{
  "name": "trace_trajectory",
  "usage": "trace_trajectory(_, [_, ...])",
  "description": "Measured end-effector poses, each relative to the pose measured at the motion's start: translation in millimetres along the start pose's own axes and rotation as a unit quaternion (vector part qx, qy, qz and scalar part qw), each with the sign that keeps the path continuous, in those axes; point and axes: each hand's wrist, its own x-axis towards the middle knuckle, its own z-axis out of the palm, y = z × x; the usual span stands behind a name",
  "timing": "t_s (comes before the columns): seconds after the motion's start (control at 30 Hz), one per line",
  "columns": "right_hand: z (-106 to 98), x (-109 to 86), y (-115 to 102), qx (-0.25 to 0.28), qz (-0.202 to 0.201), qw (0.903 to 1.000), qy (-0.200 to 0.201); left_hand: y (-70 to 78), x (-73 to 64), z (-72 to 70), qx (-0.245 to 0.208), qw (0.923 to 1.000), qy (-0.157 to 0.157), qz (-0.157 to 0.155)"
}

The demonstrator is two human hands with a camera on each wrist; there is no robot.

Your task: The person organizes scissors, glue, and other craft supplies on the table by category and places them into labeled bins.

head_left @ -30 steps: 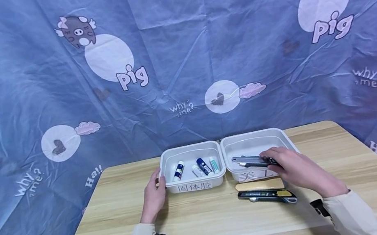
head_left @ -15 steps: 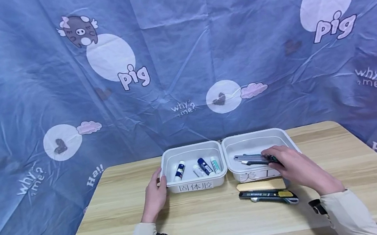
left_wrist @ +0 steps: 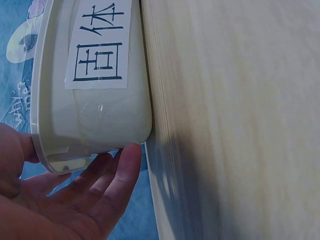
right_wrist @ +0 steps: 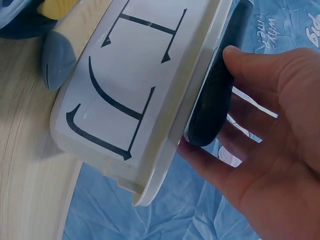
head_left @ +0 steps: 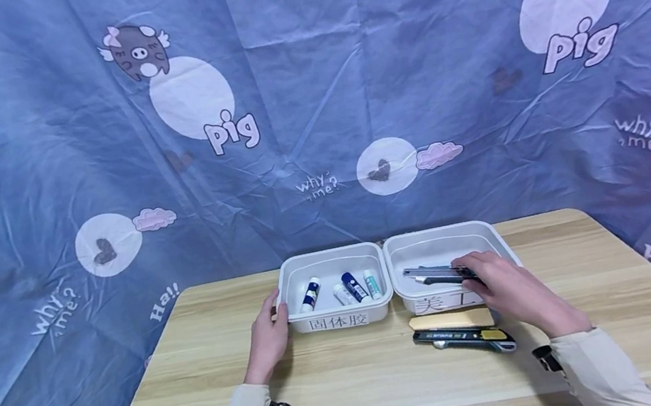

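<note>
At the left end of the white plastic box labelled 固体胶, my left hand holds the rim corner. In the left wrist view its thumb is at the rim and its fingers touch the end wall. Several glue sticks lie inside that box. My right hand pinches a utility knife over the front rim of the right-hand box. Its dark handle shows between thumb and fingers in the right wrist view; part is hidden by the hand.
In front of the right box, a utility knife with a yellow patch lies on the wooden table, beside a tan-bodied one. A blue printed curtain hangs behind the table.
The right hand has lowered the knife slightly toward the right box. The left hand keeps its place on the left box. The head view has shifted a little.
</note>
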Motion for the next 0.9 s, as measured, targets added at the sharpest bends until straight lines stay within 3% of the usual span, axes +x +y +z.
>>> trace_trajectory(0.9, [6.3,1.5,2.1,0.008,-0.029,0.9989,0.035,-1.1,0.4,0.1,0.006,0.9999,0.001,0.01])
